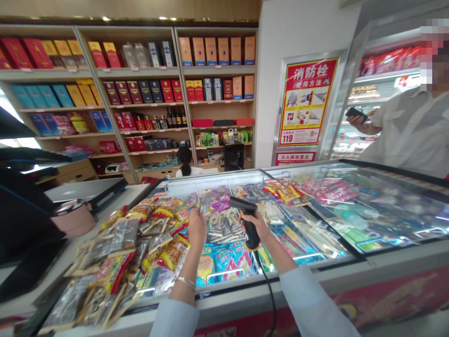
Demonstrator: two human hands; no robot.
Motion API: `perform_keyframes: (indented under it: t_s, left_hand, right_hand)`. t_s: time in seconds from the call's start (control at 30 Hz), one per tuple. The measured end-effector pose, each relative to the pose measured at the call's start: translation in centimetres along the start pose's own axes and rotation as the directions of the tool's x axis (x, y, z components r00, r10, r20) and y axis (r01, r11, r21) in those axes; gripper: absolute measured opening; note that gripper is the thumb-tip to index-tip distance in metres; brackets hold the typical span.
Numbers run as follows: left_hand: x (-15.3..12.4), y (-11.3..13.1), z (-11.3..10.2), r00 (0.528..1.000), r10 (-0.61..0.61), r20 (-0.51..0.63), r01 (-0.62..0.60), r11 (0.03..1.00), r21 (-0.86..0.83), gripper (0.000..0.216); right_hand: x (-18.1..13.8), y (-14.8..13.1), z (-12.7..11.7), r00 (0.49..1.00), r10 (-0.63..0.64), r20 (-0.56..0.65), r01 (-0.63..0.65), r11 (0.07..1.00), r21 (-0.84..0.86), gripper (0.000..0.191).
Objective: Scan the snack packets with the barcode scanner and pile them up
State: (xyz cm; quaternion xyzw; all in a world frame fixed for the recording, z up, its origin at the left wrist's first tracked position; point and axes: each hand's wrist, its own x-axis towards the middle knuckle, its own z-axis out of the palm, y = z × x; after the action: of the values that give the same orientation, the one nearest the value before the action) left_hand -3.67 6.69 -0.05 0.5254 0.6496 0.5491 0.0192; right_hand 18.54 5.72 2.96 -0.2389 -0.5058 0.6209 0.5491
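heaped snack bags (pixel 126 234) crowd the glass top (pixel 396 201) beside the left hand (pixel 197 229), which pinches a grey packet (pixel 205 199), while the right hand (pixel 260 227) grips a scanner (pixel 250 232), cord (pixel 269 281) dropping over the front edge (pixel 238 294), glass stretching rightward.

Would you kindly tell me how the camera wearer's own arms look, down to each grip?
The left sleeve and right sleeve are plain pale blue and end on the forearms. A slim, silver-coloured bangle circles the left wrist. The left grip and right grip are ungloved.
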Motion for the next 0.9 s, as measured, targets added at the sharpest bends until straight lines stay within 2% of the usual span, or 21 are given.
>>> perform_keyframes:
  t_s: [0.17, 0.33, 0.43, 0.53, 0.63, 0.73, 0.8, 0.9]
  left_hand:
    - [0.0, -0.3, 0.1, 0.999, 0.031, 0.023, -0.032, 0.998, 0.051, 0.021]
    - [0.0, -0.2, 0.1, 0.998, 0.035, 0.046, -0.037, 0.999, 0.027, 0.023]
    - [0.1, 0.6, -0.4, 0.998, 0.041, 0.048, -0.041, 0.999, 0.006, 0.024]
    - [0.2, 2.3, -1.8, 0.997, 0.074, -0.014, -0.074, 0.997, 0.005, 0.022]
    - [0.6, 4.3, -4.2, 0.989, 0.112, -0.095, -0.114, 0.994, -0.007, 0.019]
    - [1.7, 5.6, -7.9, 0.984, 0.111, -0.143, -0.114, 0.993, -0.015, 0.018]
    - [2.9, 5.4, -10.9, 0.988, 0.057, -0.145, -0.061, 0.998, -0.025, 0.020]
    - [4.9, 3.3, -15.8, 0.983, -0.036, -0.182, 0.032, 0.999, -0.026, 0.028]
  right_hand:
    - [0.0, -0.1, 0.1, 1.000, -0.004, -0.004, 0.004, 1.000, -0.005, 0.017]
    - [0.3, 0.3, -0.1, 1.000, 0.024, -0.016, -0.024, 1.000, -0.014, 0.018]
    - [0.5, 0.4, 0.1, 0.998, 0.038, -0.057, -0.038, 0.999, 0.013, 0.019]
    - [0.5, -0.2, 0.8, 0.997, 0.047, -0.069, -0.045, 0.999, 0.021, 0.018]
    - [0.3, -1.3, 1.9, 0.999, 0.029, -0.041, -0.028, 0.999, 0.017, 0.017]
    - [0.3, -2.3, 3.7, 1.000, 0.012, -0.026, -0.012, 1.000, 0.028, 0.017]
    - [0.4, -2.5, 5.3, 0.999, 0.026, -0.019, -0.025, 0.999, 0.043, 0.016]
    - [0.8, -1.7, 7.6, 0.997, 0.078, -0.004, -0.077, 0.993, 0.085, 0.016]
